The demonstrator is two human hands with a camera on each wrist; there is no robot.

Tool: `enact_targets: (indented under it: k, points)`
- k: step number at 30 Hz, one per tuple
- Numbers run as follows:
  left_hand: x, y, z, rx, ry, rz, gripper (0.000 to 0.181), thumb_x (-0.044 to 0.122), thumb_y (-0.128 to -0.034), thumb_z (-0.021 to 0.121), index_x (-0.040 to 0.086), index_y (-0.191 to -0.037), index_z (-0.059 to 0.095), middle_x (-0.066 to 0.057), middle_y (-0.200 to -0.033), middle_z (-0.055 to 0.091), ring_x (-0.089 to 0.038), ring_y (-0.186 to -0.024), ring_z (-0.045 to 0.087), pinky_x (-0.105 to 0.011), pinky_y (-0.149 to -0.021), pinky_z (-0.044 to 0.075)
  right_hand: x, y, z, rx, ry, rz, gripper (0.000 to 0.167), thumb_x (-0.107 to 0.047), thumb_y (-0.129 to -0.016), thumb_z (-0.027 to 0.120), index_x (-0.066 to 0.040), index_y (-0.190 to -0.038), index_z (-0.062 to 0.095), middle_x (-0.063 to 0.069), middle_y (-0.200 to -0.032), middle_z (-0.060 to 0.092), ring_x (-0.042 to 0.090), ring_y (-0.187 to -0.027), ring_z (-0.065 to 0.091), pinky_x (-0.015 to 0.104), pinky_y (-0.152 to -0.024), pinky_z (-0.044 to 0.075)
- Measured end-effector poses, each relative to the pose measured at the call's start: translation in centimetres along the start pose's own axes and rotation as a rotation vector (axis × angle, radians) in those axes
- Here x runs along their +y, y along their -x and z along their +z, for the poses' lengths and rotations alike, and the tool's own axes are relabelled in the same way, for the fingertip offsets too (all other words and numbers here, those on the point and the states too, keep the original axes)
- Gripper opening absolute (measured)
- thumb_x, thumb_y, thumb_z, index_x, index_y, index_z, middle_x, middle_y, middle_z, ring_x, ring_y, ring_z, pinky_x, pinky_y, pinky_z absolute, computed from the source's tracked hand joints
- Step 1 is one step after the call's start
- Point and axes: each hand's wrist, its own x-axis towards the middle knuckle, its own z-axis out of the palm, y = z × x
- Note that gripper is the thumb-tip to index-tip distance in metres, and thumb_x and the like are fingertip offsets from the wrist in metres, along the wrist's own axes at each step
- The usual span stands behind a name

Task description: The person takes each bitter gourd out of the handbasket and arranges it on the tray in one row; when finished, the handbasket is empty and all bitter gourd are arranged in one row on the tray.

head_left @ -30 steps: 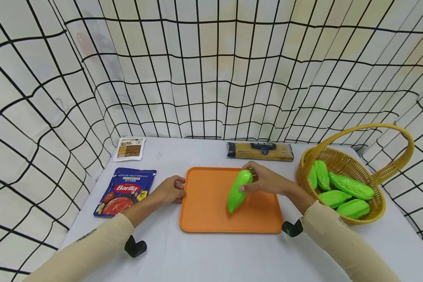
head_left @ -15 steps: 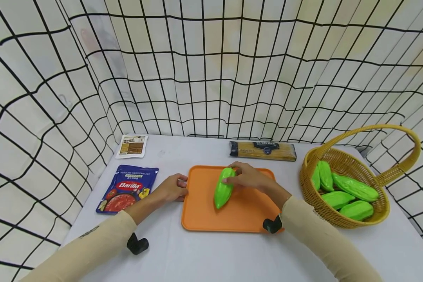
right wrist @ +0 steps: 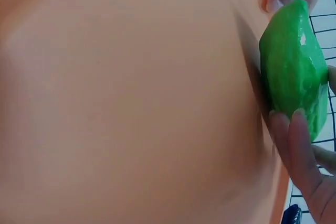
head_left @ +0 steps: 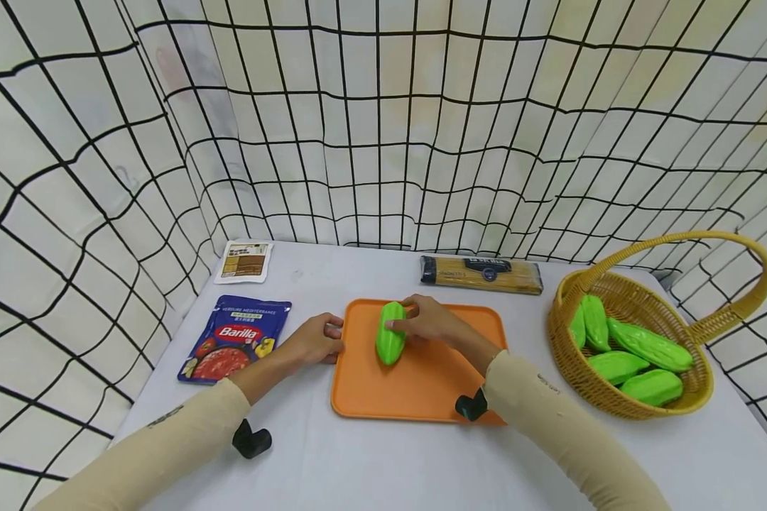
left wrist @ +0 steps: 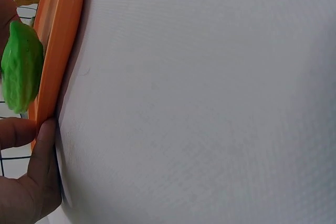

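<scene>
My right hand is pinching a tapered glossy-green gourd, my left hand clamping, presumably steadying, the rectangular orange plastic tray at nine o'clock

The green vegetable looks glossy, the tray smooth plastic.

To the left of the tray, the left sleeve is beige with a dark mark and a black piece near its cuff; on the tray's right, the right sleeve matches, with small lettering.
</scene>
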Motion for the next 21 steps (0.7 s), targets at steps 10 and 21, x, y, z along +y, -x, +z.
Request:
enact_targets:
  k: [10, 21]
  points:
    - [-0.1, 0.0, 0.2, 0.018, 0.018, 0.015, 0.048, -0.001, -0.0888, 0.063, -0.004, -0.135, 0.049, -0.012, -0.105, 0.056, -0.018, -0.081, 0.063, -0.03, -0.072, 0.063, 0.4, 0.9, 0.7, 0.007, 0.082, 0.063, 0.085, -0.05, -0.086, 0.074, -0.003, -0.149, 0.039, 0.02, -0.133, 0.059, 0.025, -0.092, 0.065, 0.034, -0.074, 0.058]
    - [0.0, -0.1, 0.1, 0.007, 0.004, 0.0, 0.049, 0.001, -0.09, 0.063, -0.003, -0.137, 0.048, -0.013, -0.108, 0.056, -0.018, -0.084, 0.063, -0.029, -0.074, 0.063, 0.5, 0.4, 1.3, -0.055, -0.022, 0.054, 0.08, -0.048, -0.088, 0.073, -0.016, -0.152, 0.038, 0.008, -0.082, 0.069, 0.017, -0.056, 0.058, 0.025, -0.05, 0.048]
